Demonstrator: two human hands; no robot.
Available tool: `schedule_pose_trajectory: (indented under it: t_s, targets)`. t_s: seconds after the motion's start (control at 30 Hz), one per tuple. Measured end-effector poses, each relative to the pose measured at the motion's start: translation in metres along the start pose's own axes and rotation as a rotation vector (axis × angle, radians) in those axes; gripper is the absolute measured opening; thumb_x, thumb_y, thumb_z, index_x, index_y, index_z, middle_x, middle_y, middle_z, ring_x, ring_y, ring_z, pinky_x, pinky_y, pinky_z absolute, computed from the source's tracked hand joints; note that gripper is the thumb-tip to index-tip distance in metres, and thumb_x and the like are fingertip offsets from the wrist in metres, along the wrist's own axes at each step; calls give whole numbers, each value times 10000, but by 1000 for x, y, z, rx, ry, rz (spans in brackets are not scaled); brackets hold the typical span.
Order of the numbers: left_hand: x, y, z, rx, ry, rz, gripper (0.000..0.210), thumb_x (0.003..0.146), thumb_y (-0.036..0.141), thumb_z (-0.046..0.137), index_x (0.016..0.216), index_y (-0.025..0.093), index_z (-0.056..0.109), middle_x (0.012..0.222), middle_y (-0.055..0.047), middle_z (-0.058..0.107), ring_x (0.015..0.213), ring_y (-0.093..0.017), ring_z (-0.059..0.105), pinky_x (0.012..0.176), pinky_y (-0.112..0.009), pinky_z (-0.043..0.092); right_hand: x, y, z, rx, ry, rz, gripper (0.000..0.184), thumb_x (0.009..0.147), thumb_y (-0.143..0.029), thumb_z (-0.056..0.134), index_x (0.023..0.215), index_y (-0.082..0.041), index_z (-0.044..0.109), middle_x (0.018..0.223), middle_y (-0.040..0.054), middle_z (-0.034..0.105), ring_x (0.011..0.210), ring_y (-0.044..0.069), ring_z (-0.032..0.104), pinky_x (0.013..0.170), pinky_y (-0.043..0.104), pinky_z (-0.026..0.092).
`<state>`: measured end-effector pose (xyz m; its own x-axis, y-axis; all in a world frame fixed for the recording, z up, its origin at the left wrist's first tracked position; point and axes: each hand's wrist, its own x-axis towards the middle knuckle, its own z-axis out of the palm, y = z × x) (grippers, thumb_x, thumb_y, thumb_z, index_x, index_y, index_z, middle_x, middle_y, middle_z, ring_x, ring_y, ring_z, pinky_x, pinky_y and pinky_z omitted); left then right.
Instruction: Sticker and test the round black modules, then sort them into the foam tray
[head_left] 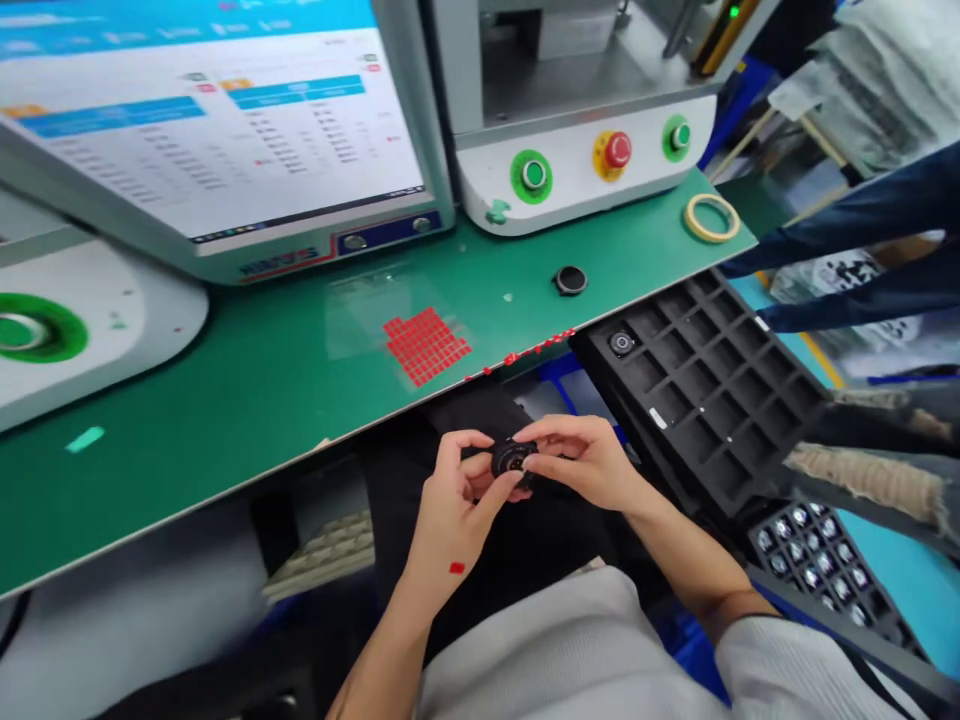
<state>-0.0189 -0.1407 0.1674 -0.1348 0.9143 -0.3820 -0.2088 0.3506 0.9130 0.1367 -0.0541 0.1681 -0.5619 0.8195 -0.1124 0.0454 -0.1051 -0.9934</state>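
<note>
Between both hands, above my lap, is a small round black watch case (510, 458). My left hand (466, 490) grips it from the left, with the thumb along its near edge. My right hand (581, 462) closes on it from the right, thumb and fingers at its face and rim. Fingers cover part of the case. A small red sticker (457, 568) sits on my left wrist. Ahead on the green bench (285, 370) lies a sheet of red square stickers (426, 346), and farther right a black round watch bezel (570, 281).
A black compartment tray (712, 390) on the right holds a watch part (621, 343). Below it is another tray of shiny parts (814, 560). A tape roll (711, 218) lies at the bench's right end. A monitor (225, 130) and a machine with buttons (592, 165) stand behind.
</note>
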Motion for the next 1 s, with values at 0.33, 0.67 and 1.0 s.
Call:
schedule_pose_trajectory:
  t_s: [0.33, 0.67, 1.0]
  targets:
    - [20, -9, -3, 409, 5, 101, 289, 933, 404, 552, 1140, 202, 571, 1015, -85, 750, 978, -208, 729, 897, -349, 590, 2, 63, -173, -390, 813, 147, 384, 726, -461, 675, 932, -142, 727, 644, -9, 597, 591, 141, 597, 622, 340, 583]
    - [21, -14, -13, 503, -74, 91, 213, 915, 364, 566, 1035, 208, 647, 989, -84, 766, 931, -219, 746, 904, -374, 607, 15, 33, -150, -984, 641, 215, 161, 798, -238, 602, 870, -167, 728, 1043, 169, 710, 1077, 346, 609, 960, 517, 473]
    - [-12, -11, -20, 469, 15, 126, 188, 919, 323, 557, 1018, 199, 657, 995, -73, 766, 943, -206, 740, 905, -355, 594, 142, -19, -77, -1118, 546, 61, 513, 759, -338, 725, 1192, -116, 563, 1148, 208, 671, 1096, 369, 612, 940, 497, 465]
